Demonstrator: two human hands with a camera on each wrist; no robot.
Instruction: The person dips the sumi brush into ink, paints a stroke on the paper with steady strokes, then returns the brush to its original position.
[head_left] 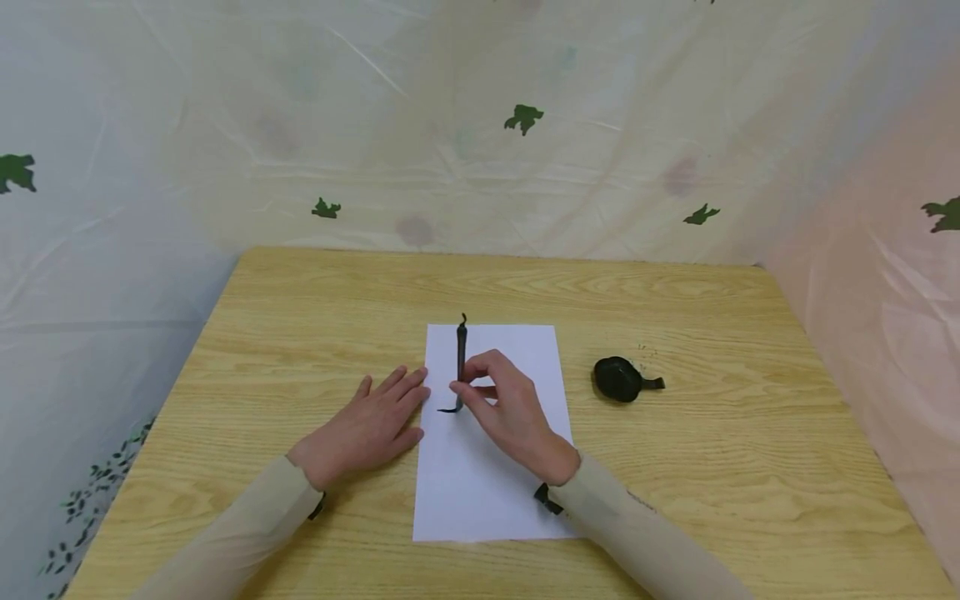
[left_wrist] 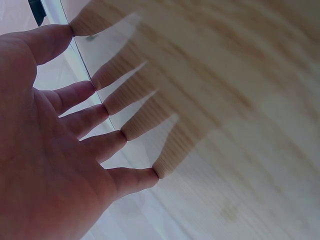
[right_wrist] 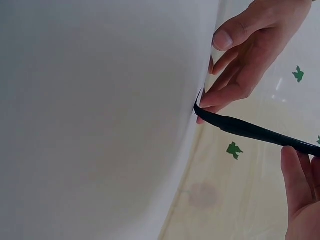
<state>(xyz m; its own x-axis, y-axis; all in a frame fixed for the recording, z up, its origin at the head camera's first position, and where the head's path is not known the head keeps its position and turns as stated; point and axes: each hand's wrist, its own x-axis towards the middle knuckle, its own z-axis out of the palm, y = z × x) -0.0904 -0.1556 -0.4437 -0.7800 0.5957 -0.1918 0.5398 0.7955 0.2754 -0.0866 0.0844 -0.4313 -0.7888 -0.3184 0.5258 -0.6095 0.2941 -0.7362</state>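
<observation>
My right hand (head_left: 513,412) pinches a dark brush (head_left: 461,354) between thumb and fingers, the shaft nearly upright. Its black tip meets the white paper (head_left: 487,500), where a short dark stroke (head_left: 447,410) runs to the left. In the right wrist view the bristles of the brush (right_wrist: 255,131) bend against the sheet. My left hand (head_left: 363,429) lies flat, palm down, with spread fingers, its fingertips at the left edge of the paper. The left wrist view shows these fingers (left_wrist: 131,181) touching the tabletop.
To the right of the paper sits a small black rounded dish (head_left: 617,379) with a short handle, and small specks lie behind it. The wooden table (head_left: 300,308) is bounded by pale fabric (head_left: 420,150) with green bird-like shapes.
</observation>
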